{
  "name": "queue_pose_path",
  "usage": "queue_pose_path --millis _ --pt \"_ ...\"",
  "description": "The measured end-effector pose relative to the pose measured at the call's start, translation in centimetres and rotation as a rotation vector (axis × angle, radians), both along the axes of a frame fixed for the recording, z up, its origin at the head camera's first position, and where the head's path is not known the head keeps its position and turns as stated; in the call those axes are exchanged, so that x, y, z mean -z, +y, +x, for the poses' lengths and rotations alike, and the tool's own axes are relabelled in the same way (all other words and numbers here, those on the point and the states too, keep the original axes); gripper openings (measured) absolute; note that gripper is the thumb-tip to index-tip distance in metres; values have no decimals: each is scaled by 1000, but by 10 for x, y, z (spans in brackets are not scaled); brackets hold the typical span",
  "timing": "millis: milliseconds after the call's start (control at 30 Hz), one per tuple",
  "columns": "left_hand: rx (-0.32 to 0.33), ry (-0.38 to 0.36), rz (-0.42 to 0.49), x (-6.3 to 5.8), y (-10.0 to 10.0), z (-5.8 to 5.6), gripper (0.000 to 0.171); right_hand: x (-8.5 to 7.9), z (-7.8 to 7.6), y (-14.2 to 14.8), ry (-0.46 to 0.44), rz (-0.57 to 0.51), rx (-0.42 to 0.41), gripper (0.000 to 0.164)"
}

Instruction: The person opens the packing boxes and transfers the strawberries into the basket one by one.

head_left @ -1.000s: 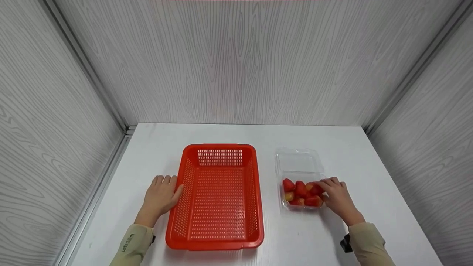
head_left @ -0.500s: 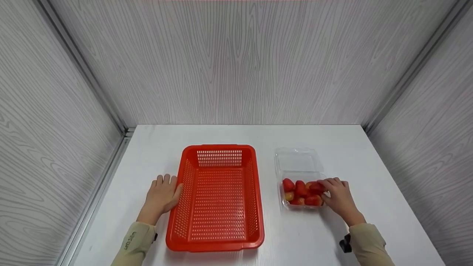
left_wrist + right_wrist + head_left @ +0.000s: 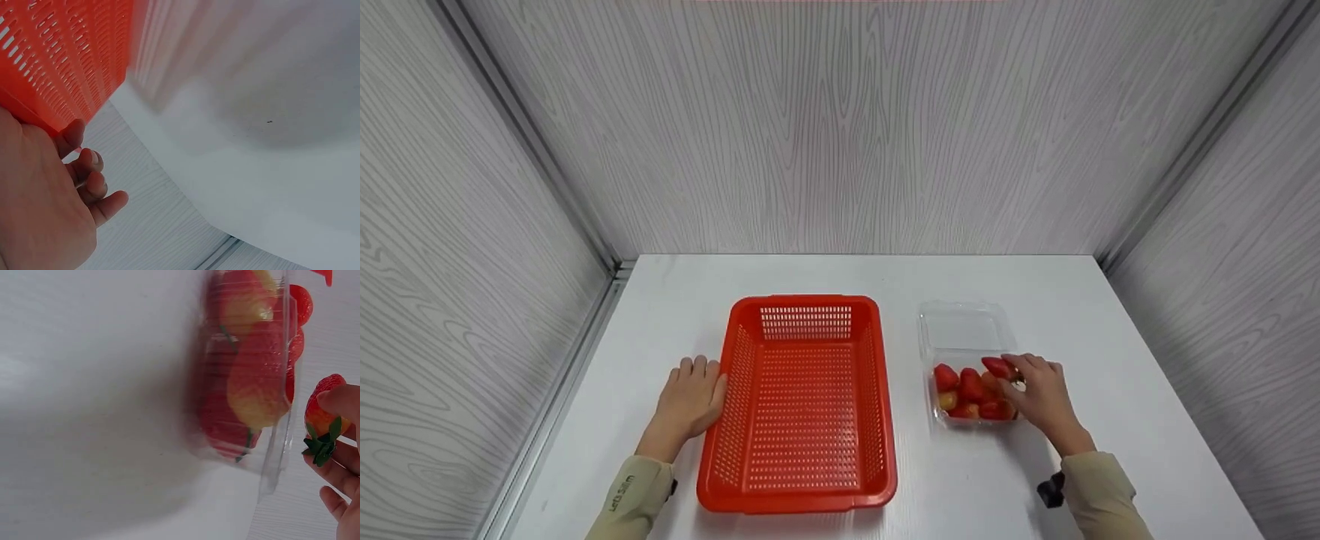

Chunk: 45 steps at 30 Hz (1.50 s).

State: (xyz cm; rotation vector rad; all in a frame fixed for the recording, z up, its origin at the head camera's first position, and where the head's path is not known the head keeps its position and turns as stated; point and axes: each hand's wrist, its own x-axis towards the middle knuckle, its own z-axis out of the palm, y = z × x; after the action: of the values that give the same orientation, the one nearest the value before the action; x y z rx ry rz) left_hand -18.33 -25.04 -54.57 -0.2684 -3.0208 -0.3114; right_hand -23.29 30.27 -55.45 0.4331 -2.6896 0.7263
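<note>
My right hand (image 3: 1044, 397) pinches a red strawberry (image 3: 323, 402) between thumb and fingers, above the right side of a clear plastic box (image 3: 937, 412). In the right wrist view its green leaves (image 3: 320, 449) point down toward the lower fingers. Several more strawberries (image 3: 970, 384), red with yellowish ends, lie in the box. Beside a red perforated basket (image 3: 802, 420), my left hand (image 3: 687, 401) rests with its thumb against the left rim. The left fingers (image 3: 90, 188) are loosely bent and hold nothing; the left thumb is hidden in the left wrist view.
The box's hinged lid (image 3: 964, 330) lies folded back behind it. Basket and box stand apart on a white table (image 3: 960, 487). Grey wood-grain panels (image 3: 840, 135) enclose the back and both sides.
My right hand has lifted the strawberry from the other fruit in the box and moved it slightly up. The left hand stays by the basket rim.
</note>
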Motion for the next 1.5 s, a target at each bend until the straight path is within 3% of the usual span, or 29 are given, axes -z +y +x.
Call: queue_pose_path --millis 200,400,700,933,1167,1500 --pt "4 30 12 1 -1 1 23 -17 -6 -22 22 -107 -30 38" --pt "-8 1 29 0 0 -1 24 -33 -16 -57 -15 -187 -61 36" --pt "-1 1 44 0 1 0 22 -63 -36 -139 96 -310 -258 32" --pt "-7 0 51 -2 0 1 22 -75 -43 -203 88 -325 -346 30" --pt "7 39 54 1 1 -1 21 -66 -53 -243 1 -318 -318 32" --pt "-23 -20 69 1 1 -1 23 -30 -53 -294 -275 -324 -198 35"
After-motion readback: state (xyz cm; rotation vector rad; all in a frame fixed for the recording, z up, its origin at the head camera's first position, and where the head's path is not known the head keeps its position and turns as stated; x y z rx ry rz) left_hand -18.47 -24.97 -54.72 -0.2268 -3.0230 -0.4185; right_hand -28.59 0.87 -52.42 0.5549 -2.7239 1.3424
